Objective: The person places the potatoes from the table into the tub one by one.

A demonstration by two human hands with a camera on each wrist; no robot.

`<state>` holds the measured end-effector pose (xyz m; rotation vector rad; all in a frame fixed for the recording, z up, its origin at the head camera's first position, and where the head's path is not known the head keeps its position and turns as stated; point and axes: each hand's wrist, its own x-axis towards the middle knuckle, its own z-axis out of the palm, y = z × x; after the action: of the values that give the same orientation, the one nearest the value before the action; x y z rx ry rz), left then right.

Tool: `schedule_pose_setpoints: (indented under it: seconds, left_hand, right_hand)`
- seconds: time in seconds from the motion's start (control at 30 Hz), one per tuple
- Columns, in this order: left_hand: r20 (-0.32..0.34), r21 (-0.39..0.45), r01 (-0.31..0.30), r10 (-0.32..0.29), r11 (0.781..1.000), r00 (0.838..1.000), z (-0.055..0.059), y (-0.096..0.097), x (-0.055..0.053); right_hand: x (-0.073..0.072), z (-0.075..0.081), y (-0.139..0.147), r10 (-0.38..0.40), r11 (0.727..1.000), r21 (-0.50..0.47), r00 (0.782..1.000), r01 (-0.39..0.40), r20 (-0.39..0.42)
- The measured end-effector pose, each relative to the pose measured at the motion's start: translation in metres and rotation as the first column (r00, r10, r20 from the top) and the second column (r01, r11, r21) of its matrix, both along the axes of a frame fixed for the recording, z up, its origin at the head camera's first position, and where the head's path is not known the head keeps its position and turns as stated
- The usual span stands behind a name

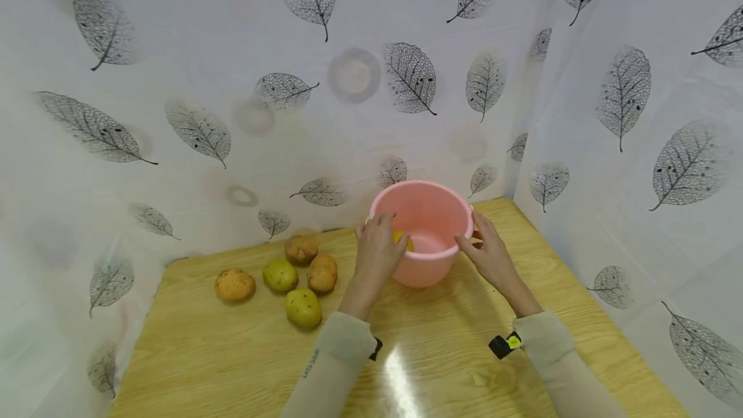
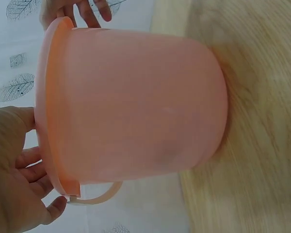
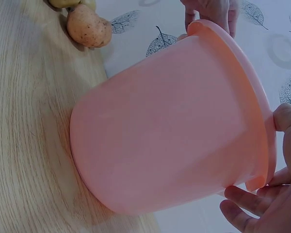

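A pink plastic bucket stands on the wooden table near the back wall, its mouth facing up. My left hand holds the left side of its rim, with the thumb at the rim's edge in the left wrist view. On the opposite side my right hand grips the rim, its thumb on top and fingers curled below the lip in the right wrist view. A small yellow thing shows inside the bucket, partly hidden by my left hand. The bucket's pale handle hangs down at the left hand's side.
Left of the bucket lie three brown potatoes and two yellow-green, speckled round ones on the wooden table. White sheets with a leaf print close off the back and both sides.
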<state>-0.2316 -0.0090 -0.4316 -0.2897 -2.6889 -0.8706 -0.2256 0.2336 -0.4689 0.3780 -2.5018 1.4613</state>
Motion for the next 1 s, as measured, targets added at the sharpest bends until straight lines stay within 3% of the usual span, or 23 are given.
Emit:
schedule_pose_setpoints:
  seconds: [0.2, 0.43, 0.67, 0.87, 1.0]
  left_hand:
    - [-0.017, 0.003, 0.026, -0.026, 1.0, 1.0, -0.003, -0.002, 0.002]
    - [0.004, 0.134, 0.016, -0.017, 0.991, 1.0, -0.004, -0.015, 0.011]
    - [-0.064, 0.146, 0.0, 0.009, 0.989, 0.998, -0.005, -0.038, 0.019]
    - [-0.011, 0.173, -0.033, 0.036, 0.984, 0.999, -0.009, -0.065, 0.029]
    - [-0.012, 0.168, -0.068, 0.071, 0.983, 0.997, -0.008, -0.084, 0.038]
  right_hand:
    - [-0.001, -0.002, -0.001, -0.015, 1.0, 0.006, 1.0, 0.015, 0.005]
    - [-0.001, -0.002, -0.003, -0.031, 0.999, 0.015, 0.999, 0.031, 0.006]
    - [-0.001, -0.002, -0.003, -0.029, 1.0, 0.009, 1.0, 0.029, -0.002]
    - [-0.002, -0.003, -0.002, -0.025, 1.0, 0.012, 1.0, 0.025, -0.002]
    - [-0.001, -0.002, -0.002, -0.024, 0.999, 0.025, 1.0, 0.024, 0.001]
